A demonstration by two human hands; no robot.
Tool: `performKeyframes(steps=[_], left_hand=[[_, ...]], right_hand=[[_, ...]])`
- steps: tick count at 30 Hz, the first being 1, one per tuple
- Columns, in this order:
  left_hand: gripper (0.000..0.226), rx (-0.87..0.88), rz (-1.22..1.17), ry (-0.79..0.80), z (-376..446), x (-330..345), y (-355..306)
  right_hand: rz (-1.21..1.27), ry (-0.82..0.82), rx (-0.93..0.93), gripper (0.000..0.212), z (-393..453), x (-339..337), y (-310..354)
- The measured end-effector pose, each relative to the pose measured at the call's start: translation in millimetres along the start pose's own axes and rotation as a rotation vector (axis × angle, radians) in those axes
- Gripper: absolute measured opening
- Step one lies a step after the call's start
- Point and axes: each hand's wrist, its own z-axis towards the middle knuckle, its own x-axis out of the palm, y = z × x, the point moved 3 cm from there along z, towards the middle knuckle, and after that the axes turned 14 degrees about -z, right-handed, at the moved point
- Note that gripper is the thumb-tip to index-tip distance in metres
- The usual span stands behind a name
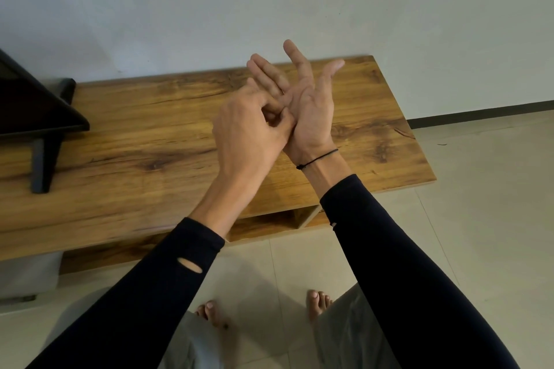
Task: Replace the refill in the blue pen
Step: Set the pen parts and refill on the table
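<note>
No blue pen and no refill show anywhere in the head view. My right hand (pixel 310 105) is raised above the wooden table (pixel 144 141), palm turned toward me, fingers spread and nothing in it. A thin black cord circles its wrist. My left hand (pixel 248 132) is curled with its fingertips pressed against the right palm near the base of the fingers. I see nothing held between its fingers, though the inside of the curl is hidden. Both forearms wear dark sleeves.
A black stand or frame (pixel 39 117) rests on the table's left end. An open shelf compartment (pixel 269 222) lies under the tabletop. A pale wall is behind, tiled floor (pixel 479 219) to the right, and my bare feet below.
</note>
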Motion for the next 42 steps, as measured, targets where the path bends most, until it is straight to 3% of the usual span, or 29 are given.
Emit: performKeyframes(steps=[3,6,10,14,26,33,36,39,42], left_hand=[[0.034,-0.064,-0.017,-0.064,4,-6,10],[0.007,-0.137,-0.037,-0.121,17,-16,31],[0.006,-0.166,-0.034,-0.125,22,-19,44],[0.008,-0.177,-0.066,-0.103,25,-19,48],[0.005,-0.045,-0.021,-0.007,25,-16,46],[0.010,-0.102,-0.032,0.013,30,-20,51],[0.013,-0.195,0.268,0.013,28,-28,69],[0.034,-0.247,0.623,0.086,16,-26,89],[0.041,-0.272,0.723,0.087,12,-20,100]], right_hand=[[-0.075,-0.095,-0.019,0.087,1,1,14],[-0.329,-0.165,0.012,0.063,5,-14,23],[-0.549,-0.098,0.006,0.030,7,-25,27],[-0.607,-0.030,-0.007,0.015,6,-24,24],[-0.660,0.004,0.036,0.002,7,-30,24],[-0.756,-0.129,0.036,0.003,8,-29,24],[-0.718,-0.197,0.051,0.005,8,-34,26],[-0.713,-0.198,0.059,0.005,8,-36,25],[-0.703,-0.190,0.065,0.003,8,-35,23]])
